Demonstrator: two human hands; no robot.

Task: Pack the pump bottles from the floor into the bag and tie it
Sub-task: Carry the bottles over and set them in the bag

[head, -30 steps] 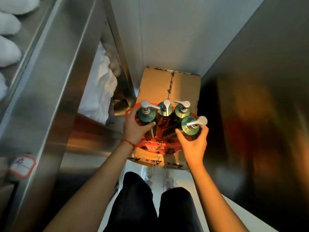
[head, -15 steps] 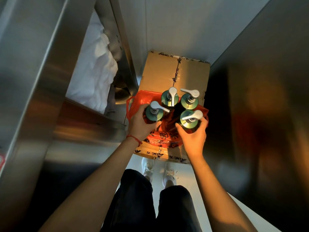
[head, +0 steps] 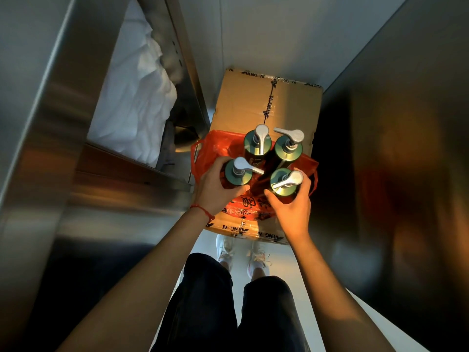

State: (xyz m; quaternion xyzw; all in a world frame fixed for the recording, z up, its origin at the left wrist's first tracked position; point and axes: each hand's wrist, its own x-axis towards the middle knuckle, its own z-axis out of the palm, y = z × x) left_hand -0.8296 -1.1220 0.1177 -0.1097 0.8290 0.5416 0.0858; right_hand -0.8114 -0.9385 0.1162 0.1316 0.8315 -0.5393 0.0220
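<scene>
Several green pump bottles with silver pump heads stand upright inside a red plastic bag (head: pixel 220 146) that rests on a cardboard box (head: pixel 243 102). My left hand (head: pixel 215 189) grips the near-left bottle (head: pixel 237 172) around its shoulder. My right hand (head: pixel 291 207) wraps the near-right bottle (head: pixel 284 184). Two more bottles stand behind them, one at the back left (head: pixel 256 146) and one at the back right (head: pixel 289 148). The bag's mouth lies open around the bottles, with printed characters showing on its near side.
A steel cart frame (head: pixel 63 123) stands to my left, holding white linen (head: pixel 134 95). A dark metal wall (head: pixel 393 148) closes the right side and a pale wall runs behind the box. My legs and white shoes (head: pixel 241 252) stand on the narrow floor strip.
The view has shifted so the box and bottles sit higher and closer. The near-right bottle has come in beside the others. Both hands keep their hold on the two near bottles.
</scene>
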